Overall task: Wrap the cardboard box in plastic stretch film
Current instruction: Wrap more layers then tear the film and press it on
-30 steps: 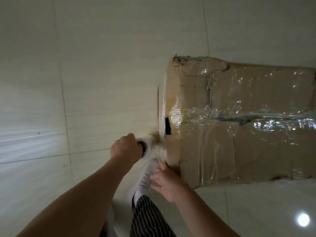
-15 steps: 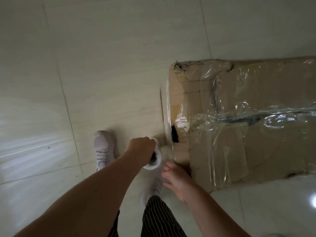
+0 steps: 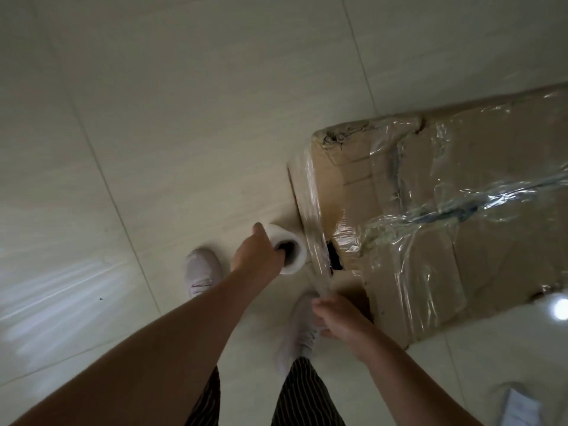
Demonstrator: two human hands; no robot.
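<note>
1. The cardboard box (image 3: 430, 272) lies on the tiled floor (image 3: 184, 118), in the right half of the view, with its left end face turned toward the person.
2. Stretch film (image 3: 312, 207) already covers part of the box. Wrinkled, glossy layers lie over the top face, and a bunched strand runs across it toward the right edge of the view.
3. The far-left corner of the box is torn and ragged. A dark opening (image 3: 333, 258) shows low on the left end face.
4. The left hand (image 3: 255, 256) is grasping the roll (image 3: 290, 252) of film, with its fingers pushed into the dark core. The roll sits just beside the left end face of the box, above the floor.
5. A taut band of film runs from the roll area along the left edge of the box.
6. The right hand (image 3: 339, 315) is clenched around the gathered lower end of this band, near the closest corner of the box.
7. Both forearms are bare and reach forward from the bottom of the view.
8. Two light-coloured shoes (image 3: 201, 272) stand on the floor below the hands, one to the left of the roll and one under the right hand. Striped trousers (image 3: 307, 395) show above them.
9. A white sheet of paper (image 3: 522, 405) lies on the floor at the lower right. A bright light reflection (image 3: 561, 309) shows on the tile beside the box.
</note>
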